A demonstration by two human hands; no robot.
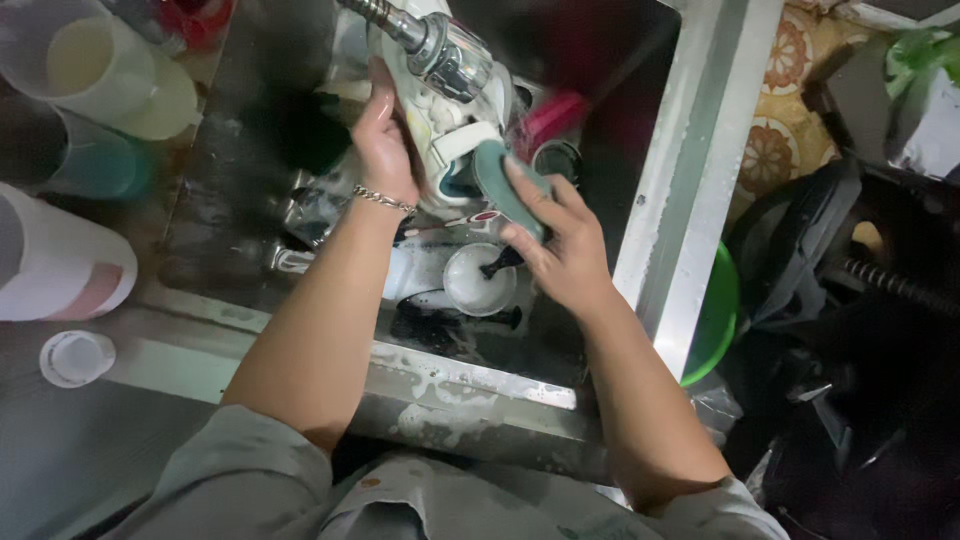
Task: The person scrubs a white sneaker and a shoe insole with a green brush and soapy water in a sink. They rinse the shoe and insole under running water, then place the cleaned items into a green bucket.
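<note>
Over the sink (690, 150), right under the metal tap (440, 50), we've got a white soapy item (445, 120), w/ teal trim, prob. plastic; can't tell exactly what it is. Our left hand (385, 150) grips its left edge, fingers wrapped tight round it, bracelet (383, 200) on the wrist. Our right hand (555, 245) presses a teal sponge (500, 185) vs. the item's lower right side, fingers closed over the sponge. Below the hands, down in the basin, sits a small white bowl (478, 280) w/ a dark utensil across it, plus other dishes, too dim to sort out. Front sink rim carries suds. Left side, on the bench (90, 420): a pale yellow cup (100, 65), a white-and-pink tub (55, 265), a small round white lid (75, 357). Right of the sink, a green basin (715, 320) edge shows, near dark clutter.
</note>
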